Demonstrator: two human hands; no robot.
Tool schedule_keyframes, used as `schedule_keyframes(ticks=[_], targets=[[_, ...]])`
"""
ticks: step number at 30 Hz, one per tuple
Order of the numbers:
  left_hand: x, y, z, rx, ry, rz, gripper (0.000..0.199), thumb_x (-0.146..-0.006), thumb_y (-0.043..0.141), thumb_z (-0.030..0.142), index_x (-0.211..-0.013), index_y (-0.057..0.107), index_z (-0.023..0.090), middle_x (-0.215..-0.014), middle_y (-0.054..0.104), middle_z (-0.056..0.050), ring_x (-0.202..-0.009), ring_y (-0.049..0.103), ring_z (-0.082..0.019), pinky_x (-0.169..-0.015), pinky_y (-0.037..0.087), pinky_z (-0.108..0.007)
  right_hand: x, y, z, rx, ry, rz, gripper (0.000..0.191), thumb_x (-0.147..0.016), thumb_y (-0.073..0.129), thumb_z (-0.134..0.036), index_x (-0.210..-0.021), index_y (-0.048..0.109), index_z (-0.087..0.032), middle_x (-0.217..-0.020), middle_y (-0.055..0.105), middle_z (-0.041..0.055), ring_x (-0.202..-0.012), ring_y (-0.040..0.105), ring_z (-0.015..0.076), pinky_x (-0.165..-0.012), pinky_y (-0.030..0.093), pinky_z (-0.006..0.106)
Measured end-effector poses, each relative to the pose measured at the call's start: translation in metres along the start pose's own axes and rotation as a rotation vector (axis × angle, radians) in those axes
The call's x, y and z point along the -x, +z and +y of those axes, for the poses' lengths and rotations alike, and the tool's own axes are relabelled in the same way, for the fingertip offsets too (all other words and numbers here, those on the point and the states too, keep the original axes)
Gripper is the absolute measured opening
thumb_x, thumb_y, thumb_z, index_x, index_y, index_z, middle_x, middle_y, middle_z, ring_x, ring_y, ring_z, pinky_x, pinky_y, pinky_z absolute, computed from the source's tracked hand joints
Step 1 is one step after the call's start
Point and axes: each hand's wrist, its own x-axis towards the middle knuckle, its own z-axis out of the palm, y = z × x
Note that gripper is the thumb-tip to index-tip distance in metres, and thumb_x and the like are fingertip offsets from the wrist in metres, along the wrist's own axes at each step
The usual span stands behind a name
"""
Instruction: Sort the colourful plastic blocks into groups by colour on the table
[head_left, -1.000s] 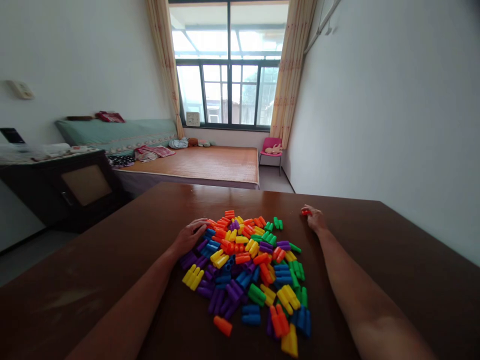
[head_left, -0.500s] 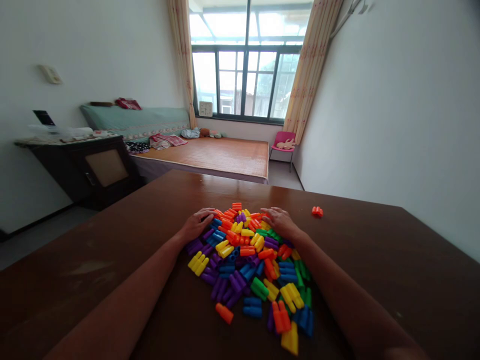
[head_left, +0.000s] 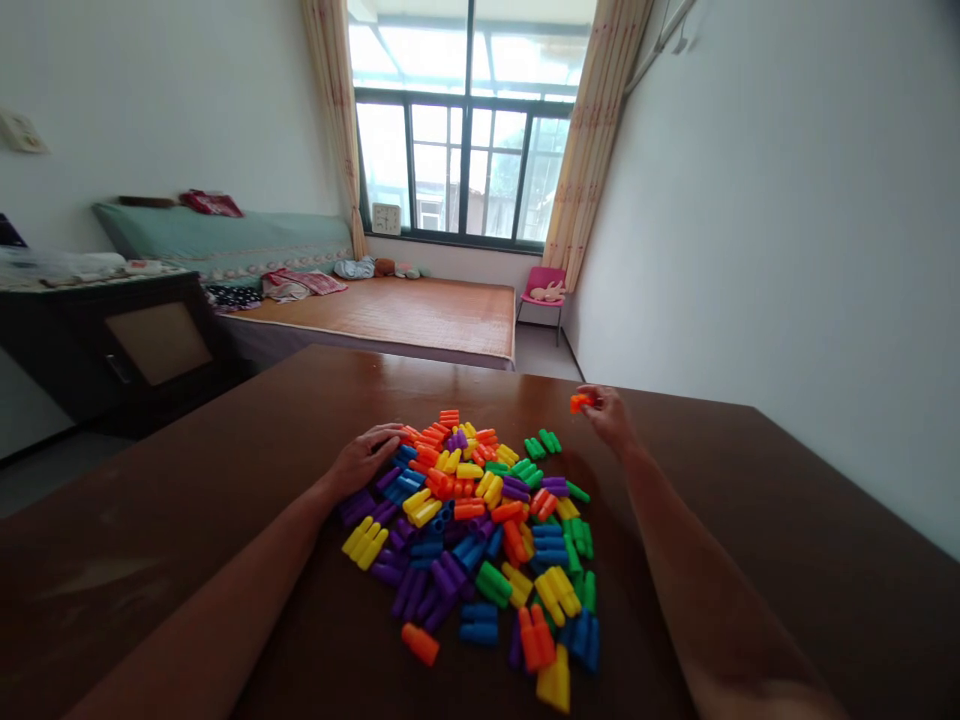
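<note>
A spread pile of plastic pieces in orange, yellow, green, blue and purple lies on the brown table [head_left: 247,450]. My left hand [head_left: 366,456] rests at the pile's upper left edge, its fingers extended over orange and blue pieces. Beyond the pile's upper right, my right hand [head_left: 609,415] pinches an orange piece [head_left: 580,403] between thumb and fingers. Green pieces [head_left: 543,443] lie between that hand and the pile. Nearest to me are a single orange piece [head_left: 421,644] and a yellow piece [head_left: 554,682].
Behind the table stands a bed [head_left: 420,312] with cloths and soft toys on it. A dark cabinet [head_left: 112,335] is at the left, and a pink chair [head_left: 543,285] stands below the window [head_left: 469,150].
My right hand has left the pile's right side and taken hold of the orange piece that lay apart. My left hand stays by the pile. The camera view has turned slightly right.
</note>
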Motion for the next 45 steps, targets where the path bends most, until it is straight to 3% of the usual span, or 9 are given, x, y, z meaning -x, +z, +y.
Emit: schedule_keyframes(ticks=[2,4,11,17,25,30,33,38,45], targets=[[0.0,0.0,-0.001,-0.001,-0.005,0.014,0.052,-0.088,0.047,0.061,-0.107,0.073,0.021,-0.126,0.065,-0.009,-0.122,0.056,-0.026,-0.11,0.04,-0.042,0.001,-0.024,0.033,0.141,0.041,0.206,0.033,-0.074,0.049,-0.019,-0.101,0.068,-0.018,-0.105,0.06,0.0108,-0.089,0.058,0.0203,-0.087,0.05,0.038],[-0.001,0.0,-0.001,0.004,-0.012,0.023,0.051,-0.087,0.049,0.061,-0.106,0.074,0.021,-0.126,0.066,-0.009,-0.121,0.056,-0.026,-0.11,0.04,-0.042,0.009,-0.042,0.064,0.253,0.091,0.282,0.028,-0.072,0.048,-0.017,-0.092,0.068,-0.017,-0.101,0.061,0.0126,-0.091,0.059,0.022,-0.088,0.049,0.039],[0.002,-0.004,0.009,0.171,-0.092,0.026,0.054,-0.084,0.053,0.061,-0.111,0.071,0.018,-0.122,0.068,-0.009,-0.116,0.06,-0.027,-0.105,0.044,-0.041,0.02,-0.057,0.126,0.277,0.294,-0.027,0.023,-0.063,0.068,-0.03,-0.085,0.07,-0.023,-0.09,0.07,0.0071,-0.085,0.064,0.023,-0.081,0.05,0.037],[0.002,-0.008,0.004,0.255,-0.164,0.08,0.06,-0.081,0.056,0.064,-0.116,0.068,0.017,-0.12,0.069,-0.01,-0.11,0.064,-0.027,-0.096,0.051,-0.039,0.015,-0.052,0.148,0.207,0.32,-0.034,0.032,-0.064,0.069,-0.041,-0.09,0.069,-0.022,-0.084,0.071,0.0078,-0.075,0.065,0.0221,-0.071,0.051,0.035],[-0.002,-0.012,0.004,0.098,-0.107,0.043,0.062,-0.078,0.056,0.068,-0.111,0.07,0.018,-0.125,0.066,-0.01,-0.118,0.058,-0.029,-0.106,0.043,-0.041,0.018,-0.03,0.115,0.182,0.23,0.074,0.034,-0.068,0.058,-0.025,-0.101,0.061,-0.019,-0.096,0.069,0.0085,-0.083,0.064,0.0205,-0.081,0.052,0.037],[-0.011,-0.008,0.029,0.138,-0.056,0.089,0.059,-0.083,0.054,0.061,-0.115,0.068,0.014,-0.124,0.066,-0.013,-0.116,0.06,-0.028,-0.099,0.049,-0.04,0.018,-0.028,0.103,0.286,0.112,0.212,0.042,-0.072,0.052,-0.026,-0.111,0.062,-0.018,-0.106,0.065,0.013,-0.098,0.058,0.027,-0.09,0.046,0.046],[-0.018,0.0,0.049,0.04,0.099,-0.087,0.04,-0.088,0.052,0.043,-0.115,0.069,0.019,-0.125,0.066,-0.009,-0.116,0.059,-0.024,-0.102,0.046,-0.038,0.016,-0.027,0.093,0.311,0.107,0.303,0.046,-0.076,0.046,-0.027,-0.118,0.06,-0.015,-0.105,0.063,0.0156,-0.097,0.056,0.029,-0.087,0.046,0.049],[-0.021,0.007,0.064,-0.216,0.247,-0.378,0.038,-0.08,0.061,0.018,-0.116,0.069,0.022,-0.133,0.06,-0.009,-0.125,0.053,-0.024,-0.108,0.04,-0.037,0.014,-0.012,0.052,0.28,-0.074,0.225,0.041,-0.081,0.042,-0.026,-0.116,0.061,-0.017,-0.1,0.066,0.0122,-0.092,0.058,0.0253,-0.085,0.048,0.044],[-0.014,0.01,0.06,-0.216,0.207,-0.178,0.025,-0.082,0.061,0.021,-0.104,0.073,0.021,-0.122,0.064,-0.01,-0.115,0.058,-0.024,-0.104,0.043,-0.038,0.017,0.019,-0.026,0.123,-0.309,0.028,0.034,-0.087,0.042,-0.027,-0.114,0.062,-0.021,-0.121,0.064,0.0104,-0.095,0.064,0.0227,-0.085,0.053,0.041]])
